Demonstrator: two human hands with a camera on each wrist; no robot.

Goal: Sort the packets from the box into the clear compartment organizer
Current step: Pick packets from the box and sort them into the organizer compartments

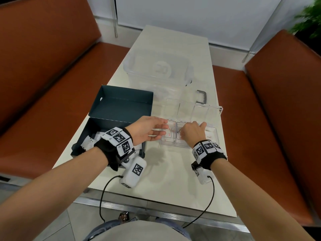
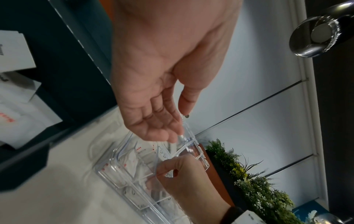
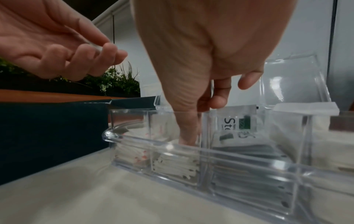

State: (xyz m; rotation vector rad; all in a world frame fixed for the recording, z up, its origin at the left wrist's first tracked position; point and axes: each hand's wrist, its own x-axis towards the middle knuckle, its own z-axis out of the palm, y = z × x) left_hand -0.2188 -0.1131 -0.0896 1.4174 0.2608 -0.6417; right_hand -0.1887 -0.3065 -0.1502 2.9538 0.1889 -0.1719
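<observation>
The clear compartment organizer sits mid-table with its lids raised; white packets fill its cells. My left hand pinches a clear lid flap at the organizer's left side between thumb and fingers. My right hand reaches down into the organizer. One of its fingers pushes into a front cell, and the thumb meets the top of an upright white packet printed "Ste". The dark box lies open to the left, with loose white packets inside.
A large clear lidded container stands behind the organizer, with a grey handle to its right. Orange benches flank the narrow table. The table's near edge is close to my body. A plant is at far right.
</observation>
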